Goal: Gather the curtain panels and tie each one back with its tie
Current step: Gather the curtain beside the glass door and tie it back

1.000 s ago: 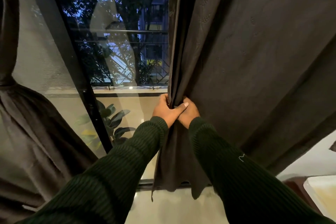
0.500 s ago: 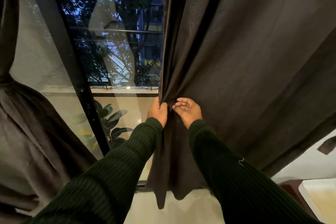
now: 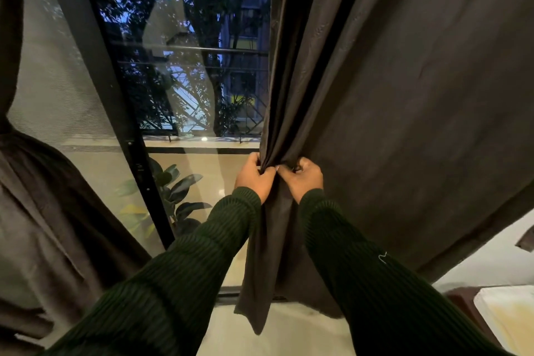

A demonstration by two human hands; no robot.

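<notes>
Pinching the leading edge of the right curtain panel, the left hand and right hand sit almost touching, fingers curled into bunched folds near the glass door. Panel hangs mostly spread out to the right; gathering judged barely begun. Left curtain panel looks cinched at the far left, apparently already tied, though its tie is cut off. No tie for the right panel visible. Fingertips buried in cloth.
</notes>
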